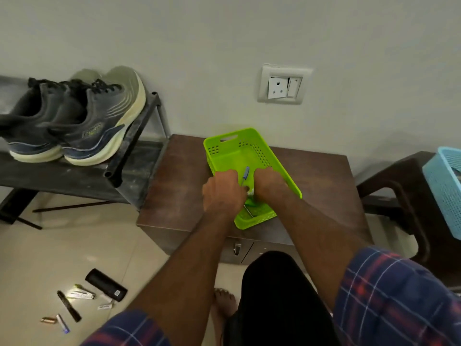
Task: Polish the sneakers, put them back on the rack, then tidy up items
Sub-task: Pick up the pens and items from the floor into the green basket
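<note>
A pair of grey sneakers [74, 121] with pale soles stands on the dark shoe rack [74, 176] at the left. A lime green basket [232, 146] sits on a brown cabinet top [179, 191]. Both my hands are inside it. My left hand [222, 191] and my right hand [269, 183] have curled fingers, with a thin blue-handled tool [245, 174] sticking up between them; which hand grips it is unclear. A small white item shows at my right hand's fingers. A metal object [248, 211] lies in the basket's near end.
Several small items lie on the tiled floor at lower left: a black case [106, 284], a black pen [68, 305], small tubes and a brass-coloured piece. A blue basket [446, 188] rests on a dark chair [399, 196] at right. A wall socket [284, 84] is above.
</note>
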The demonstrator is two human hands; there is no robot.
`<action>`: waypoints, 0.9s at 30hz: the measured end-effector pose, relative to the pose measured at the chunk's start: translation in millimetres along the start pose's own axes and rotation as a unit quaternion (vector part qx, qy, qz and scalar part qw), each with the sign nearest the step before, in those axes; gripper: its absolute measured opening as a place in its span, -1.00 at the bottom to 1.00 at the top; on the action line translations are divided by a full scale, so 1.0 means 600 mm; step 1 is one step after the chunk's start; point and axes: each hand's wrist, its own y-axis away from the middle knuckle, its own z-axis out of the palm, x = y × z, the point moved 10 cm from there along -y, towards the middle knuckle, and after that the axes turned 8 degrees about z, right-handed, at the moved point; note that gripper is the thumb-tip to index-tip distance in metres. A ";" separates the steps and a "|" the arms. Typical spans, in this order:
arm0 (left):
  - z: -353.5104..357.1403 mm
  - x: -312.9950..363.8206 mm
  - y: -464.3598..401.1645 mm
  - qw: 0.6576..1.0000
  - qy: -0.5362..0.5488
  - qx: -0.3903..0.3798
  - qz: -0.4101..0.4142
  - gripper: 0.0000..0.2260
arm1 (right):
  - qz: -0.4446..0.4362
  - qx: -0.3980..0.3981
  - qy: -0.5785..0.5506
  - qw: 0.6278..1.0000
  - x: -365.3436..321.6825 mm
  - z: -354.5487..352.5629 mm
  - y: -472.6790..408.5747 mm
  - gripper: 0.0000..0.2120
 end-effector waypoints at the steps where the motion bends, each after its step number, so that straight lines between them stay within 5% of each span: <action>1: -0.011 -0.005 0.004 0.999 0.044 0.032 0.002 -0.76 | -0.001 0.009 -0.009 1.000 -0.003 -0.013 0.003 -0.72; 6: -0.074 -0.077 0.061 0.976 0.156 0.150 0.001 -0.78 | -0.071 0.141 -0.110 0.981 -0.112 -0.138 0.093 -0.75; 9: -0.083 -0.196 0.130 0.973 0.151 0.149 -0.090 -0.87 | -0.193 0.118 -0.110 0.968 -0.278 -0.134 0.198 -0.82; 17: -0.016 -0.603 0.405 0.928 0.077 0.078 -0.355 -0.77 | -0.252 -0.110 -0.009 0.961 -0.545 0.186 0.276 -0.72; 27: 0.165 -0.920 0.644 0.782 0.122 0.080 -0.605 -0.81 | -0.270 -0.181 0.046 0.945 -0.693 0.575 0.241 -0.85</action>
